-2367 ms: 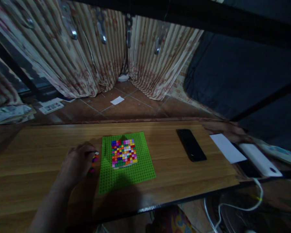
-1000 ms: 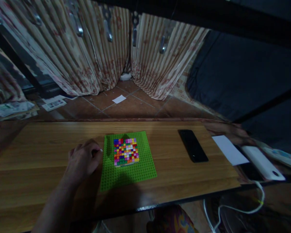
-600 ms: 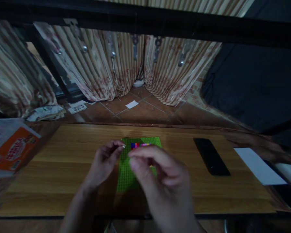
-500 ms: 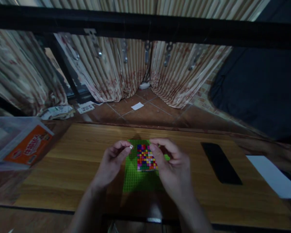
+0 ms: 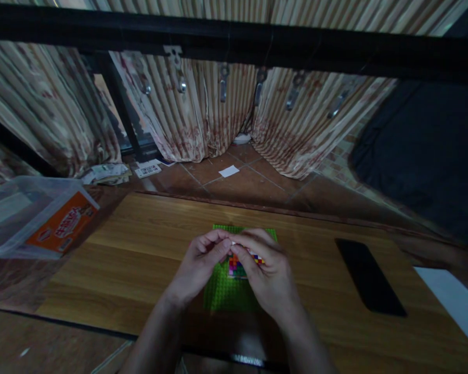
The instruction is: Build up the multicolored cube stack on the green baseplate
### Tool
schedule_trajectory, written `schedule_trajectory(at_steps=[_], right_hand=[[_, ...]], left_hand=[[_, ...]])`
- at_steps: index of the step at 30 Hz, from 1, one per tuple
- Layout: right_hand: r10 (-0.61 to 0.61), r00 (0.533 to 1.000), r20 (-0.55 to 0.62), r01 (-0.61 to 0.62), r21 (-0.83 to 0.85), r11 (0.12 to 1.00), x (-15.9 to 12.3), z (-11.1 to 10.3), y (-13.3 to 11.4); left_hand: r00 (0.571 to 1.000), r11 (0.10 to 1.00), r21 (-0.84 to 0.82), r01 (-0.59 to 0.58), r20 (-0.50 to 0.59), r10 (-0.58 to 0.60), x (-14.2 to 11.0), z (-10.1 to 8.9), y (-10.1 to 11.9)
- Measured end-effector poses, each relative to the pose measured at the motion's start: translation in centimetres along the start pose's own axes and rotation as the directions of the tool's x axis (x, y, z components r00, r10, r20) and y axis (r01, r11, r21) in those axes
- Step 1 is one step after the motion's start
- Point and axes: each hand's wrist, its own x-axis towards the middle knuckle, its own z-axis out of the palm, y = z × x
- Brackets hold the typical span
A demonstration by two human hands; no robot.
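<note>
A green studded baseplate (image 5: 222, 293) lies on the wooden table (image 5: 132, 254), with a square patch of small multicoloured bricks (image 5: 236, 267) on it. My left hand (image 5: 200, 265) and my right hand (image 5: 267, 272) meet above the plate, fingertips pinched together. Between the fingertips sits a tiny white brick (image 5: 233, 243). Both hands cover most of the coloured patch and the plate's far half.
A clear plastic box with an orange label (image 5: 58, 226) stands at the table's left end. A black phone (image 5: 370, 283) and a white sheet (image 5: 452, 301) lie to the right. Beyond the table are tiled floor, papers and striped curtains.
My right hand came into view and closed in on my left hand, which lifted from the plate's left side holding the white brick. The view swung left, showing the plastic box.
</note>
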Motion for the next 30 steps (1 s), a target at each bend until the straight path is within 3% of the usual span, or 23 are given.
schedule_trajectory(at_steps=[6, 13, 17, 23, 30], right_hand=[[-0.094, 0.995, 0.018, 0.096, -0.179, 0.979, -0.3, -1.1, 0.5], [-0.053, 0.994, 0.090, 0.068, -0.170, 0.983, -0.3, -1.6, 1.1], [0.012, 1.000, -0.015, -0.014, -0.130, 0.991, -0.3, -1.9, 1.5], [0.192, 0.965, -0.180, -0.216, -0.120, 0.969, -0.5, -2.9, 3.5], [0.336, 0.924, -0.185, -0.346, -0.029, 0.938, -0.9, -2.4, 4.8]], left_hand=[[0.999, 0.999, 0.028, -0.030, -0.032, 0.031, 0.3, 0.9, 0.2], [0.999, 0.994, 0.105, -0.024, -0.023, 0.027, 0.4, 1.6, 0.5], [0.996, 0.989, 0.147, -0.016, -0.083, 0.028, 0.8, 1.4, 0.2], [0.938, 0.970, 0.240, 0.031, -0.342, 0.055, 1.5, 0.6, -0.8], [0.935, 0.948, 0.317, 0.031, -0.346, 0.085, 1.6, 0.1, -2.1]])
